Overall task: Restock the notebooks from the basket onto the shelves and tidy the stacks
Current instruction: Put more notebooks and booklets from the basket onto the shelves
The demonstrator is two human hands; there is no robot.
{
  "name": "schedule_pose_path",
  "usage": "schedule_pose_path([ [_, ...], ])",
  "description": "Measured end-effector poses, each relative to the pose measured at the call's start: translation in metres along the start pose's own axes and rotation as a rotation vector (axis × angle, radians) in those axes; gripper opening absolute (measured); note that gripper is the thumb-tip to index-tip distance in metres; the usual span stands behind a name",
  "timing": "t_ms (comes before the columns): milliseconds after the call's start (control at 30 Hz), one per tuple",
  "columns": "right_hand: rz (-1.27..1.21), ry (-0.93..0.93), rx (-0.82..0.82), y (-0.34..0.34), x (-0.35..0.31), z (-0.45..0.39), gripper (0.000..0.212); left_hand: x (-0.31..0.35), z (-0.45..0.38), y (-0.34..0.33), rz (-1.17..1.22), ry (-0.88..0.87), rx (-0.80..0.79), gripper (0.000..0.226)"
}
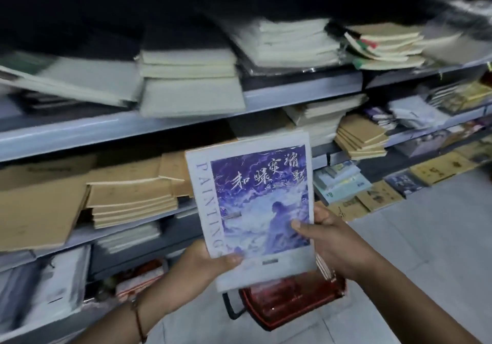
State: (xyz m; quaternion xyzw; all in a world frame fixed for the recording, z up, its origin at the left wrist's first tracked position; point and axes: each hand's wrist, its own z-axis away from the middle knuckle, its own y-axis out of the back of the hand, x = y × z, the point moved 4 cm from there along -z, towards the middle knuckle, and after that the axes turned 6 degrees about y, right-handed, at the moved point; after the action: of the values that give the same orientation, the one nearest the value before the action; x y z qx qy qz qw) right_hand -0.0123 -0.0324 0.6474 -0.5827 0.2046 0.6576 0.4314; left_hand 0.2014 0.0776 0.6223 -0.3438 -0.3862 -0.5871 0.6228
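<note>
I hold a stack of notebooks (250,205) upright in front of the shelves; the top cover is white with a purple picture and the word PAINTING down its left side. My left hand (205,263) grips the stack's lower left corner, thumb on the cover. My right hand (327,234) grips the right edge, thumb on the picture. Below the stack a red basket (287,306) with a black handle stands on the floor, mostly hidden. Grey shelves (106,128) hold untidy piles of white and brown notebooks.
Brown kraft notebooks (127,197) lie on the middle shelf to the left of the held stack. A second brown pile (362,136) sits to the right. More books (380,194) line the lowest level along the pale tiled floor (426,237).
</note>
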Motion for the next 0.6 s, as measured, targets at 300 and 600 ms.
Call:
schedule_pose_path([
  [300, 0.098, 0.289, -0.071, -0.093, -0.138, 0.021, 0.041, 0.115, 0.099, 0.049, 0.035, -0.424, 0.37, 0.046],
  [600, 0.308, 0.604, -0.286, -0.189, -0.25, 0.043, 0.051, 0.227, 0.204, 0.095, 0.159, -0.679, 0.72, 0.031],
])
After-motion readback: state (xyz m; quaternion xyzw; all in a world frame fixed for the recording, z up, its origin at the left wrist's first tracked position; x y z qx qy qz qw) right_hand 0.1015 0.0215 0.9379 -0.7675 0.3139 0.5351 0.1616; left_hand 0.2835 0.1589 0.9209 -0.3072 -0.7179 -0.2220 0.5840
